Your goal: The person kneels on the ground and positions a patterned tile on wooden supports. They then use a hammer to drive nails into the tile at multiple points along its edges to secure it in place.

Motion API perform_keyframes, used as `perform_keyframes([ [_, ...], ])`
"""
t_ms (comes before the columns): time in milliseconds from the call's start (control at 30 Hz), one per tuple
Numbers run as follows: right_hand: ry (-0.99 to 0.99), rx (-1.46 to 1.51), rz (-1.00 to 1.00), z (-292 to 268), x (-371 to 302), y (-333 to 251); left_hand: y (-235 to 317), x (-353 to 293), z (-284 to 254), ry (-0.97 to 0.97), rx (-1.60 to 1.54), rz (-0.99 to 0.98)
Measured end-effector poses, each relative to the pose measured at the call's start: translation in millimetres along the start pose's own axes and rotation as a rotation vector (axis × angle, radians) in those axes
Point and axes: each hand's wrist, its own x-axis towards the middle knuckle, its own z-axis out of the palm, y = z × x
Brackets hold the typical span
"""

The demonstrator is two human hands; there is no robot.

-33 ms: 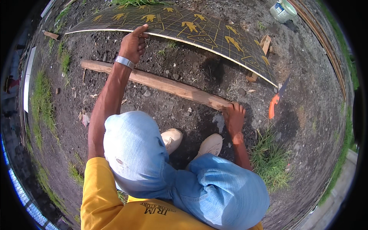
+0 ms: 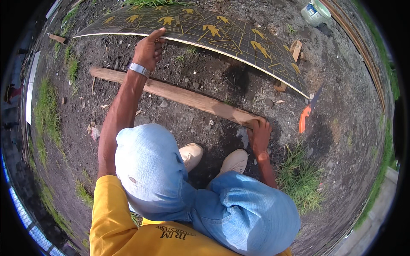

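My left hand [image 2: 147,52] pinches the near edge of a thin black board [image 2: 200,32] printed with yellow figures and grid lines, thumb on top and fingers curled below. The board's near edge is pale and raised off the soil. Nearer to me, a long wooden plank [image 2: 188,94] lies slantwise over the dirt, passing under my left forearm. At its right end, my right hand [image 2: 259,134] is closed round the wood; some fingertips are hidden. A handsaw [image 2: 306,117] with an orange handle lies beside the board's right corner.
Wood pieces [image 2: 295,50] show under and beside the board's right side. A pale bucket [image 2: 316,13] stands at the far right, next to long boards [image 2: 363,47]. Grass clumps [image 2: 300,181] grow near my right arm. A wood scrap [image 2: 57,39] lies at far left.
My right hand and the plank's right end have shifted slightly toward me. My left hand and the black board stay in place.
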Motion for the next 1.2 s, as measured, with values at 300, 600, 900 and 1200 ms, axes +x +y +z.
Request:
perform_keyframes([
  [300,0.011,-0.029,0.127,5.2,-35.0,-20.9,-29.6,-4.8,-12.1,0.051,-0.024,-0.078],
  [600,0.099,-0.135,0.004,19.5,-37.0,-22.8,-39.1,-0.8,-22.3,0.025,-0.018,-0.067],
  [900,0.195,-0.274,-0.061,39.2,-66.5,-20.9,-41.4,3.3,-24.1,0.006,-0.051,-0.111],
  [1200,0.103,-0.128,0.027,13.6,-21.2,-11.9,-38.0,-0.3,-18.1,0.071,-0.029,-0.119],
])
